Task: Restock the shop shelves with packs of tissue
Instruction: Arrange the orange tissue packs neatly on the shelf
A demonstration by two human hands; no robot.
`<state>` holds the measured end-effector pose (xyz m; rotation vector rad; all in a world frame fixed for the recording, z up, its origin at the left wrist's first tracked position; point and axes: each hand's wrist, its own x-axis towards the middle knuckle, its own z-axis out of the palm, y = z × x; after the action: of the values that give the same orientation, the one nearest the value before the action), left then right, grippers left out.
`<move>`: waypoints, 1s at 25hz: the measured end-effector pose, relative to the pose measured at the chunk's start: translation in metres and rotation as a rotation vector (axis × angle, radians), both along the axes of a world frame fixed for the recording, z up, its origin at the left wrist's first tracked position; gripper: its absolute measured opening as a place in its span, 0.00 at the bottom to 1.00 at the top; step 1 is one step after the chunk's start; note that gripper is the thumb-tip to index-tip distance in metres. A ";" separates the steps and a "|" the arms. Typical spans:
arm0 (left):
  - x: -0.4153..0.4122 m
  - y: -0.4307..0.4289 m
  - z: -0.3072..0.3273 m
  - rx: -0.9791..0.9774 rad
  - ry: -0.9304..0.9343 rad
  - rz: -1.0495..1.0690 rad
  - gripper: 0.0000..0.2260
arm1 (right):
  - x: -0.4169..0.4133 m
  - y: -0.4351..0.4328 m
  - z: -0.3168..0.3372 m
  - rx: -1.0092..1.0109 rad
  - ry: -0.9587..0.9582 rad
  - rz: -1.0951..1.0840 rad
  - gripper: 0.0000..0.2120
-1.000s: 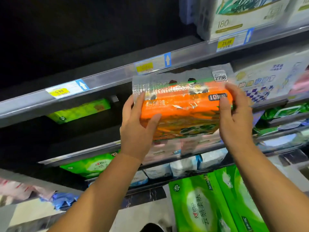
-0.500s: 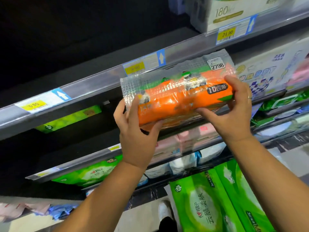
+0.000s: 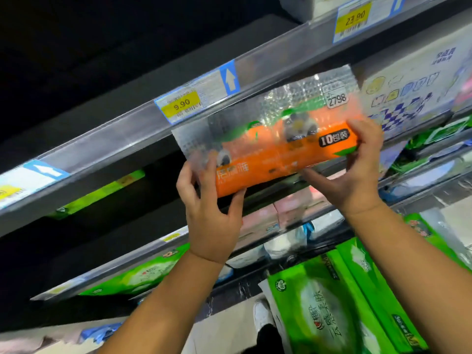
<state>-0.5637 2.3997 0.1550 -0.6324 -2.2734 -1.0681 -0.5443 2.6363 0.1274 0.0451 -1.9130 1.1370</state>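
The orange tissue pack [image 3: 281, 159] was not yet shelved; the left hand [image 3: 212, 221] and right hand [image 3: 357, 177] each gripped an end, holding it at the front edge of the shelf [image 3: 115, 146]. Below, green tissue packs [image 3: 321, 302] apparently awaited stocking.

Orange tissue pack [image 3: 281, 154] in clear wrap, tilted, held up against the shelf edge [image 3: 132, 139]

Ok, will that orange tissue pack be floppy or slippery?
Likely light: the left hand and right hand hold the orange tissue pack by its ends. Its glossy wrap may be slippery; the clear top flap looks floppy.
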 end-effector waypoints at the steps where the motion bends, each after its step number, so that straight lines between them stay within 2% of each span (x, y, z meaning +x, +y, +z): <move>1: -0.005 0.004 -0.002 0.016 -0.040 0.005 0.28 | -0.005 -0.001 -0.002 0.001 -0.040 -0.023 0.39; 5: -0.036 0.023 -0.001 -0.055 -0.177 0.174 0.29 | -0.029 -0.002 0.007 -0.052 -0.156 -0.045 0.43; 8: -0.054 0.036 -0.001 -0.034 -0.442 0.305 0.28 | -0.056 -0.001 0.001 -0.052 -0.158 -0.069 0.46; 11: -0.074 0.038 -0.011 0.020 -0.411 0.351 0.26 | -0.076 -0.003 -0.026 0.003 -0.257 -0.112 0.48; 14: -0.087 0.045 -0.029 0.071 -0.446 0.247 0.21 | -0.085 0.003 -0.056 0.058 -0.452 -0.107 0.50; 17: -0.095 0.040 -0.050 0.026 -0.403 0.223 0.29 | -0.091 0.013 -0.073 0.188 -0.447 -0.139 0.49; 19: -0.105 0.031 -0.063 -0.068 -0.393 0.255 0.29 | -0.100 0.021 -0.079 0.248 -0.445 -0.176 0.47; 22: -0.121 0.023 -0.083 -0.353 -0.426 0.245 0.30 | -0.115 0.030 -0.083 0.339 -0.435 -0.239 0.43; 25: -0.136 0.032 -0.086 -0.650 -0.456 0.289 0.33 | -0.132 0.035 -0.090 0.416 -0.329 -0.298 0.33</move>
<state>-0.6999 2.4318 0.0691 -0.2864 -3.0239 -0.3348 -0.6765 2.6711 0.0374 -0.2052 -2.3289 0.5604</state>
